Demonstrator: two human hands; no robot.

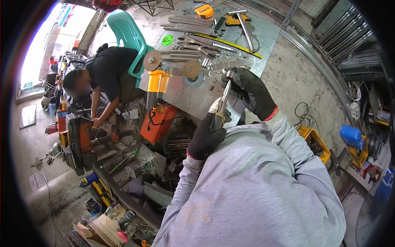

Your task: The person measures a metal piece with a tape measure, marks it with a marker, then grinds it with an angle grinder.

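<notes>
My left hand (pixel 207 133), in a dark glove with pale fingertips, is closed around the handles of a shiny pair of pliers (pixel 223 101). The pliers point up and away from me, close in front of my chest. At their far end my right hand (pixel 253 90), in a dark glove with a red cuff, pinches a small metal piece (pixel 229 74) between thumb and fingers. Its palm is turned away from view. Both hands are over the near edge of the metal-topped table (pixel 181 96).
An angle grinder (pixel 154 84) sits at the table's left edge, beside loose discs (pixel 191 69). Metal strips, a yellow ruler (pixel 230 45), a hammer-like bar (pixel 246 31) and a tape measure (pixel 204 11) lie farther back. A person (pixel 109 74) bends over at left near a green chair (pixel 127 37).
</notes>
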